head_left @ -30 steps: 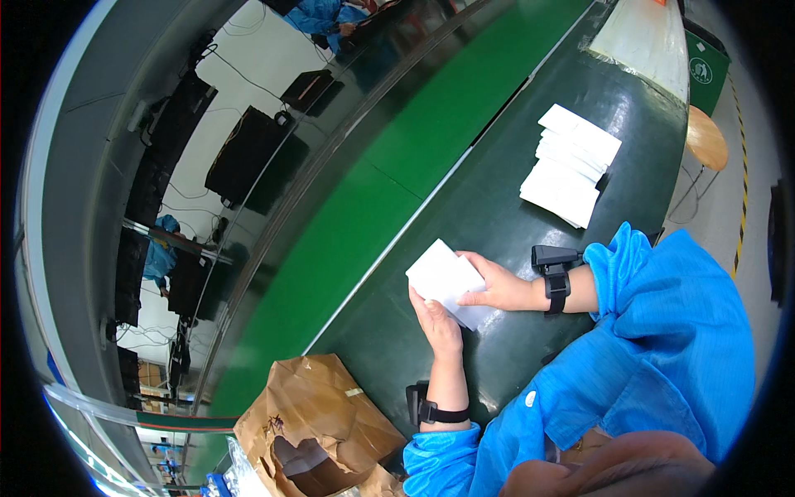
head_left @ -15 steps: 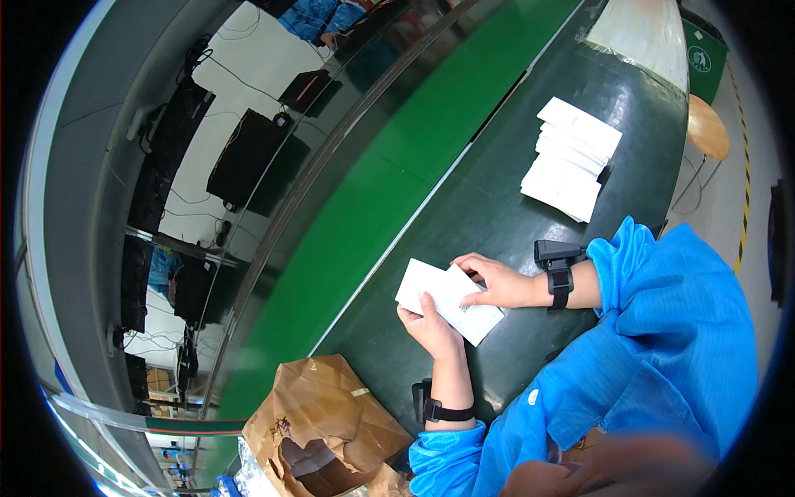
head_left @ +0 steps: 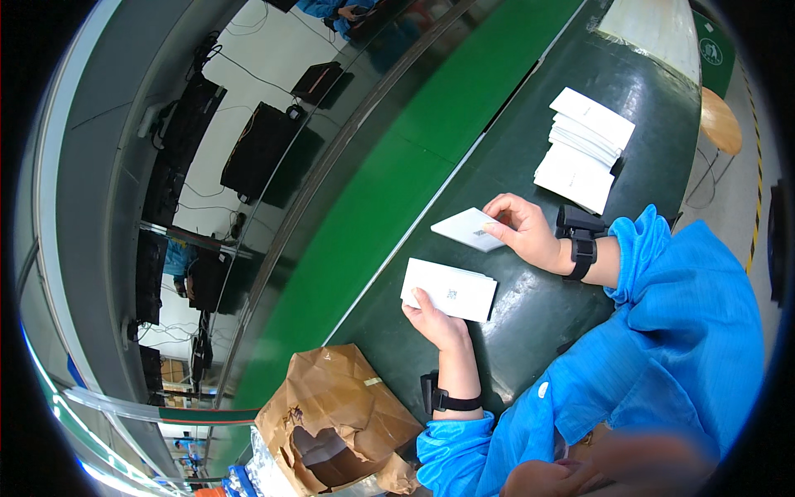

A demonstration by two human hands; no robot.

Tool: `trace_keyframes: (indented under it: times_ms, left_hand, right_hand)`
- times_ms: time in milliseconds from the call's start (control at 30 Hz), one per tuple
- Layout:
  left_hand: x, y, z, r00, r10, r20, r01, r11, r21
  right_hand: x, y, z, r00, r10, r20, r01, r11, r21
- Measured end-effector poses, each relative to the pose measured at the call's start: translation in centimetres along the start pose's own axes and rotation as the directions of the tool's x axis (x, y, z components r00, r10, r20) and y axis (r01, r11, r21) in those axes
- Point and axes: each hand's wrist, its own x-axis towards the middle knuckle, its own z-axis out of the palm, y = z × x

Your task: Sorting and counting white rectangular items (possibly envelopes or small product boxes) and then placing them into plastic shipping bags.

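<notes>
My left hand is closed on a small stack of white booklets, its thumb pressed on the top one beside a small printed square code. Farther off, my right hand pinches a single white booklet between thumb and fingers. That booklet is tilted, apart from the left hand's stack and above the dark green tabletop. Beyond the right hand lies a fanned pile of white booklets, its layers overlapping. Each wrist wears a black strap.
A torn brown paper bag with a ragged hole stands to the left of my left forearm. Along the table's far side runs a bright green strip. A round wooden stool and a green bin are at the upper right.
My right hand has moved away from the left and lifted one booklet off to the far right. The rest of the booklets stay in my left hand.
</notes>
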Motion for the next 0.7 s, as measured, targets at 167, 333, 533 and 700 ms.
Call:
trace_keyframes:
  times_ms: [167,333,533,700]
  left_hand:
    - [-0.3,0.2,0.3,0.999,0.007,0.035,-0.008,1.0,0.02]
    - [-1.1,0.1,1.2,1.0,0.005,0.012,-0.007,0.995,0.099]
    - [-0.7,-0.2,0.9,0.994,-0.109,0.015,0.107,0.99,0.087]
    - [0.4,-1.0,-0.7,0.985,-0.171,0.026,0.169,0.983,0.074]
  right_hand:
    - [-0.2,-0.5,0.3,0.985,0.15,0.081,-0.161,0.973,0.166]
    - [-2.5,2.3,1.4,0.898,0.384,0.214,-0.413,0.904,0.113]
    - [-1.9,2.4,1.1,0.89,0.426,0.165,-0.45,0.878,0.162]
    - [1.5,-6.8,-1.0,0.988,-0.009,0.153,0.069,0.916,-0.395]
